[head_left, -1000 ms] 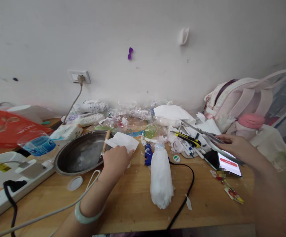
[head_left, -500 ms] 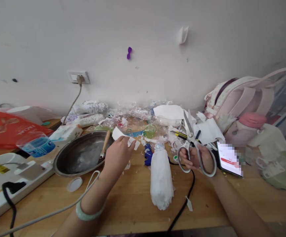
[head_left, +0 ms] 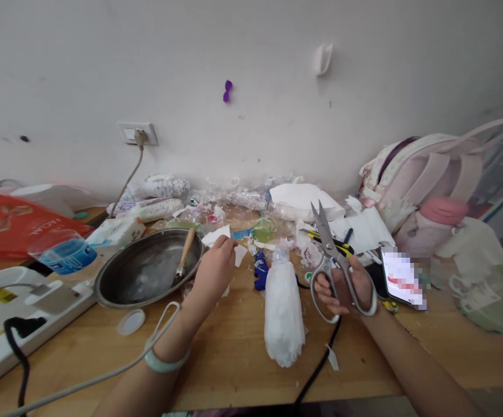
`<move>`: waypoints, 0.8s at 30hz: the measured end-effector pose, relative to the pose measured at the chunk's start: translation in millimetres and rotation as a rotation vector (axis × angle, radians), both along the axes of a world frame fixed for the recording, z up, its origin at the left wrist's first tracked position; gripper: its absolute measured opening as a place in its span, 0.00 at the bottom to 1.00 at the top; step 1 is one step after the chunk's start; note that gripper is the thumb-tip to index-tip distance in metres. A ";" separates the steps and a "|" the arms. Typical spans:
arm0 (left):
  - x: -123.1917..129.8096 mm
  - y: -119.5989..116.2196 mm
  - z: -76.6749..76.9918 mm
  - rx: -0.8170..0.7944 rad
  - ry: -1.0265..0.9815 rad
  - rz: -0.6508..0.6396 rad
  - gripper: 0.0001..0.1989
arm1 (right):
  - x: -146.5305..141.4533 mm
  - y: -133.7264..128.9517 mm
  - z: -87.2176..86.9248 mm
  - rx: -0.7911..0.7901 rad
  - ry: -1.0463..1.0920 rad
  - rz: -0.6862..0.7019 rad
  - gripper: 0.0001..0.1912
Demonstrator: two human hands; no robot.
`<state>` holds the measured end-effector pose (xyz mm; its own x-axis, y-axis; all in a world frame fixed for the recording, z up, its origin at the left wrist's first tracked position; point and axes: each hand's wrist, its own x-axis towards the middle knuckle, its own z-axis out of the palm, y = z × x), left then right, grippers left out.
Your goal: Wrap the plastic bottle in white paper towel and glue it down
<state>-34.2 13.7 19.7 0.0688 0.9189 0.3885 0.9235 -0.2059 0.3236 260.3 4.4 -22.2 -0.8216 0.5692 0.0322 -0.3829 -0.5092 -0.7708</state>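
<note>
The head camera looks forward and down, close over a flat brown wooden table [head_left: 229,359]. It faces a smooth grey wall [head_left: 273,87].

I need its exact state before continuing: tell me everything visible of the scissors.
The scissors have two gray, metallic-looking blades, parted in a narrow V and crossing at a pivot, and two large, light-gray loop handles, plastic by their look. The tips point up toward the wall and slightly left. The right hand holds them, its digits through the loops.
</note>
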 end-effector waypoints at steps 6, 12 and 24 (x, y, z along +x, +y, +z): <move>4.2 -2.1 -3.8 0.190 -0.181 -0.148 0.13 | -8.8 -5.3 -3.2 0.014 -0.185 0.037 0.51; 4.1 -0.2 2.7 0.244 -0.636 -0.137 0.08 | -13.0 -5.0 -2.9 0.041 -0.269 0.044 0.51; 10.6 4.0 -6.7 -0.481 -1.041 -0.178 0.18 | -4.4 -0.2 2.1 -0.011 -0.357 0.108 0.51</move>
